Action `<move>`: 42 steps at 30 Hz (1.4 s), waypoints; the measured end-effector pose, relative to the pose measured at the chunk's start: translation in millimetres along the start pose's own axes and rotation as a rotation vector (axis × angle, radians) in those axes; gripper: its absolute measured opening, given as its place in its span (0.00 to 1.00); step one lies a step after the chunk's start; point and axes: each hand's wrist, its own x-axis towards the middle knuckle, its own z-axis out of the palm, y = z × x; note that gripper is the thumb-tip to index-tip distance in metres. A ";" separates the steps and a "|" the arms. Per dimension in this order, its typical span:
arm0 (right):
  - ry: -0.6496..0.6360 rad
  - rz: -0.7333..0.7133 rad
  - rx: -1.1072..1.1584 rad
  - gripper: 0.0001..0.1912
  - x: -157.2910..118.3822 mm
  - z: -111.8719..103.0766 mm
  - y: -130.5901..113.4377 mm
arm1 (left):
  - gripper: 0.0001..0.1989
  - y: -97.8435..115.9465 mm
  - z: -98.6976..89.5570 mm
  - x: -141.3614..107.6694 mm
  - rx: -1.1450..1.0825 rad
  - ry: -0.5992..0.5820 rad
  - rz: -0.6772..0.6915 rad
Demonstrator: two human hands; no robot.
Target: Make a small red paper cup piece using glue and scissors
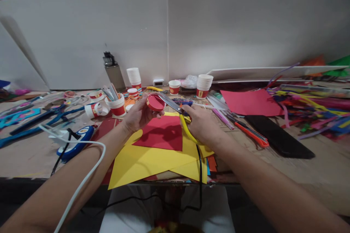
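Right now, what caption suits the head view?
Left hand holds a round red piece, right hand holds scissors at its edge, over red paper.

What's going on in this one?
A person's left hand holds up a round red piece, while the right hand holds scissors, blades at the piece's rim; whether they touch is unclear. Below, red paper lies over yellow sheets. Stacked paper cups stand farther back.
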 end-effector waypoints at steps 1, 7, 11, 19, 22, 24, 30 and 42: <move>-0.003 0.002 0.001 0.21 0.0 -0.5 -0.1 | 0.23 0.5 -0.4 0.1 0.002 0.000 0.001; -0.023 0.007 0.003 0.22 0.6 0.0 0.8 | 0.24 2.3 -4.1 1.5 0.012 -0.005 0.009; -0.010 -0.007 0.055 0.22 0.3 3.5 2.4 | 0.26 3.7 -1.9 2.3 0.025 -0.008 0.026; -0.026 0.035 0.049 0.23 0.2 -0.1 0.4 | 0.26 1.8 -1.7 1.0 0.006 0.046 0.098; -0.009 0.042 0.027 0.21 0.1 -1.1 -1.0 | 0.25 1.4 -0.2 0.0 -0.002 0.047 0.077; -0.001 0.044 0.023 0.21 -0.1 -0.6 -1.3 | 0.24 0.9 1.0 -0.7 0.000 0.008 0.044; 0.012 0.034 0.059 0.22 -1.1 0.8 -0.8 | 0.25 -0.4 -2.6 -1.1 0.005 -0.036 0.006; 0.067 -0.055 0.025 0.21 -0.5 6.3 3.2 | 0.28 4.6 -0.5 0.3 0.002 -0.036 0.013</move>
